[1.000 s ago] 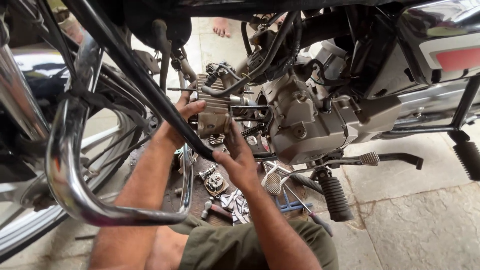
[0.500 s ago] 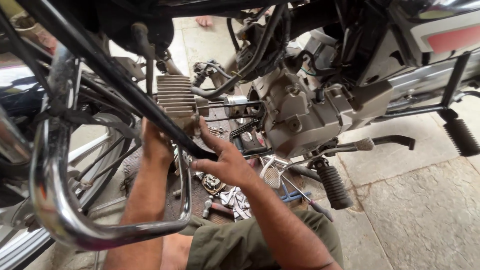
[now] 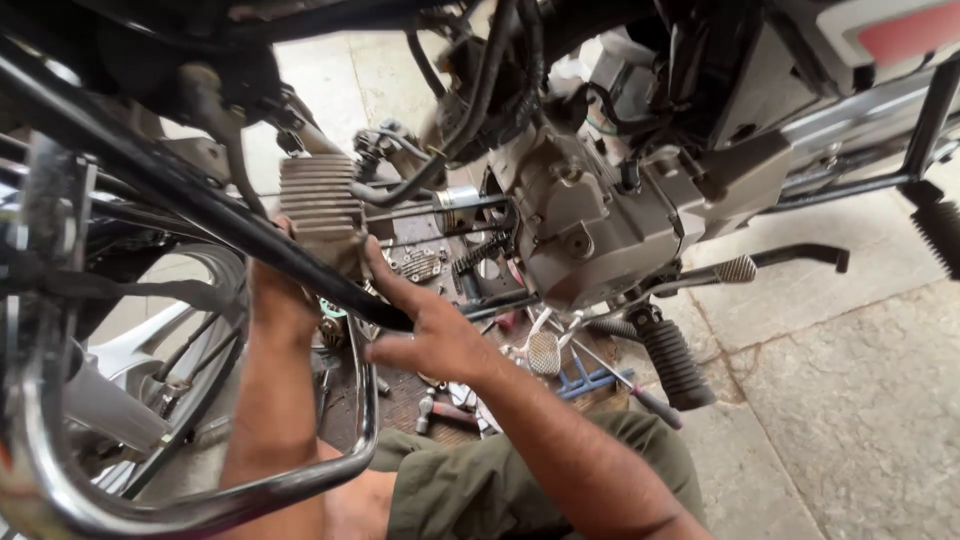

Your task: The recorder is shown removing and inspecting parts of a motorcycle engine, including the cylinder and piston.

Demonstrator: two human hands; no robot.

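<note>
- Landmark: the engine crankcase (image 3: pixel 590 225), grey, mounted at the centre of the motorcycle frame.
- Finned cylinder block (image 3: pixel 320 205): sits well out from the crankcase on its left side, carried on long thin studs (image 3: pixel 400 212) that run back to the crankcase.
- Piston (image 3: pixel 458 208): exposed between the cylinder block and the crankcase, close to the crankcase mouth.
- Left hand (image 3: pixel 280 300): placed under the cylinder block, on the far side from the crankcase. A black frame tube (image 3: pixel 200 215) crosses in front of it; the grip cannot be determined.
- Right hand (image 3: pixel 430 335): below and left of the crankcase, fingers (image 3: pixel 385 275) extended and spread, fingertips touching the lower edge of the cylinder block. Not closed around anything.
- Footrest (image 3: pixel 672 362): black ribbed rubber, directly below the crankcase.
- Loose hand tools (image 3: pixel 585 380): on the floor beneath the crankcase, near the footrest.
- Chrome guard bar (image 3: pixel 365 400): curves beneath the left forearm, well left of the crankcase.
</note>
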